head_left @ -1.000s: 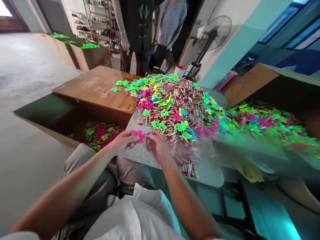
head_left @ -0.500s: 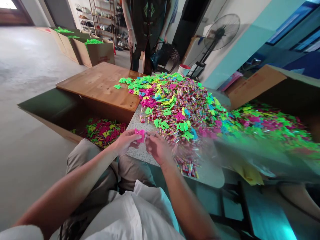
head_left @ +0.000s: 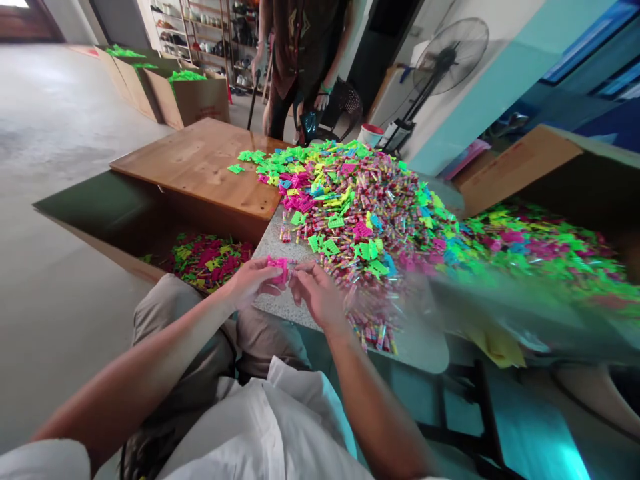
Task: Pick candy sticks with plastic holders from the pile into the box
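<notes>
Between thumb and fingers, my left hand [head_left: 253, 283] holds a pink plastic piece [head_left: 279, 269] above the near edge of the speckled tabletop [head_left: 273, 303]. My right hand [head_left: 317, 293] is closed at the right side of that piece, its fingertips pinched on a small clear-and-pink tube [head_left: 292, 269] that meets the piece. How far the tube sits in the piece is too small to tell. Just beyond my hands lies a large pile of small printed tubes [head_left: 373, 190], mixed with green plastic pieces [head_left: 370, 251] and pink, yellow and blue ones.
At the left, an open cardboard box [head_left: 150, 257] holds many coloured pieces beneath a wooden board [head_left: 200, 167]. Another box [head_left: 525, 167] stands at the right by more pieces. A person [head_left: 305, 60] stands across the table near a fan [head_left: 447, 57]. Boxes of green pieces [head_left: 186, 75] stand behind.
My right fingertips have come closer against the pink piece, with the tube now meeting it. The person opposite has shifted, and a dark stick shows by their hand.
</notes>
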The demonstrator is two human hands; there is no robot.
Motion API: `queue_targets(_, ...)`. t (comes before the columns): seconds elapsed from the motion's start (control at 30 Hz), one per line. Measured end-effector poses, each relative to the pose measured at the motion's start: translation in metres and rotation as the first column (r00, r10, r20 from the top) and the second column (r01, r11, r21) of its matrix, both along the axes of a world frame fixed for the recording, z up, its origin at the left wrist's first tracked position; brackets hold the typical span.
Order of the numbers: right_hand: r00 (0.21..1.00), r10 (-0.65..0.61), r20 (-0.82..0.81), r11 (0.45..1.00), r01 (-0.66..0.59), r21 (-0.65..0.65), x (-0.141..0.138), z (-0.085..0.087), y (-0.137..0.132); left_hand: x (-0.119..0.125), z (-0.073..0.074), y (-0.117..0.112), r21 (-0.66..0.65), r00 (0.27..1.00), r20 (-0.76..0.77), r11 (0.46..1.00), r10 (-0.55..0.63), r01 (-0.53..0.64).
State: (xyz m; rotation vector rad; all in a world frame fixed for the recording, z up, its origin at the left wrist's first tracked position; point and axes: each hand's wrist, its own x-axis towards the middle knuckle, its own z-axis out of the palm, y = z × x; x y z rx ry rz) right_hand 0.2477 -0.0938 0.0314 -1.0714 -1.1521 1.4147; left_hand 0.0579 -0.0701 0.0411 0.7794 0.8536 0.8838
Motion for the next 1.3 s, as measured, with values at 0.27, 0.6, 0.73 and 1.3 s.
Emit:
queue_targets(0.27,0.85,-0.185,0.493,0.946,0.019,0.323,-0.005,0.005,-0.009,0.005,0.002,-0.004,0.163,0.963,-0.216,0.979,0.158,-0.124)
queue_targets(0.6,0.919,-0.176,0.354,0.964,0.088,0.25,-0.005,0.013,-0.005,0.005,0.013,-0.013,0.319,0.965,-0.207,0.944,0.16,-0.088)
queue_targets(0.73,0.986,0.037,0.161,0.998,-0.045,0.049,0.008,0.013,0.006,-0.001,0.01,-0.014,0.246,0.988,-0.144,0.969,0.057,-0.02)
queue_targets(1.3,0.994,0.059,-0.096,0.997,-0.063,-0.037,-0.004,0.012,-0.004,-0.007,0.002,-0.013,-0.002,1.0,0.027,1.0,0.005,-0.005)
